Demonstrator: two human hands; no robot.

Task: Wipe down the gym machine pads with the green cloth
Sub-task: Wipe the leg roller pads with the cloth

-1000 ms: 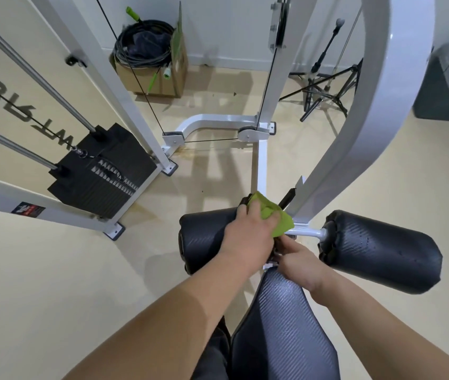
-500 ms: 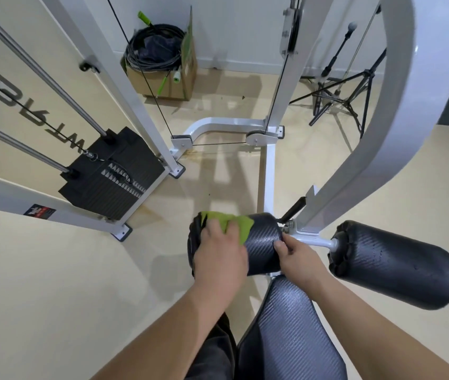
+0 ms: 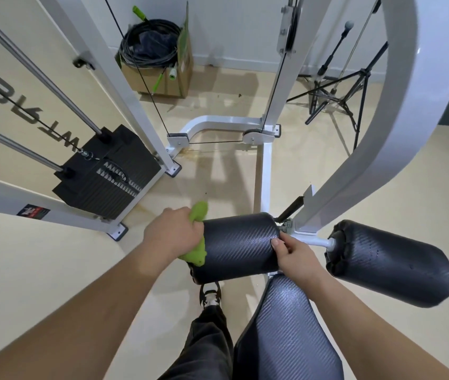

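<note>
Green cloth (image 3: 200, 212) held against roller pad (image 3: 238, 244).
Cloth is gripped by the left hand (image 3: 172, 234); pad's other end is clasped by the right hand (image 3: 295, 255).

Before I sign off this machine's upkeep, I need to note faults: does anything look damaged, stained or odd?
Two things. A brownish stain marks the floor by the white frame foot, like dried liquid or rust. The right roller pad has a puckered cover at its inner end, unlike the smooth left roller pad.
</note>
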